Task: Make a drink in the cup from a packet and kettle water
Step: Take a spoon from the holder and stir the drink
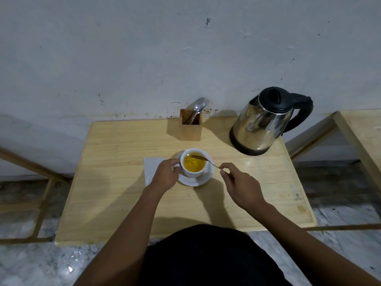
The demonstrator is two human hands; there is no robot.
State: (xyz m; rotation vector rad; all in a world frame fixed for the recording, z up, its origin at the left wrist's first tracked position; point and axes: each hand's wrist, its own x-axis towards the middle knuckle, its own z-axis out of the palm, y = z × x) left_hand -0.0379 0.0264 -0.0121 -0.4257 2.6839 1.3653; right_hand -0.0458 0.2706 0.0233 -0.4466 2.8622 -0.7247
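A white cup (192, 172) stands on a white saucer (203, 179) in the middle of the wooden table (115, 203). Yellow-orange liquid fills the cup. My left hand (166, 175) grips the cup's handle from the left. My right hand (240, 185) pinches the end of a metal spoon (201, 158), whose bowl lies just above the liquid near the cup's far rim. A pale packet (151, 168) lies flat to the left of the saucer, partly under my left hand. The steel kettle (262, 124) with a black lid and handle stands at the back right.
A wooden holder (190, 126) with spoons and a fork stands at the back of the table against the wall. A second wooden table (362, 131) is off to the right. Wooden frames lie on the floor to the left.
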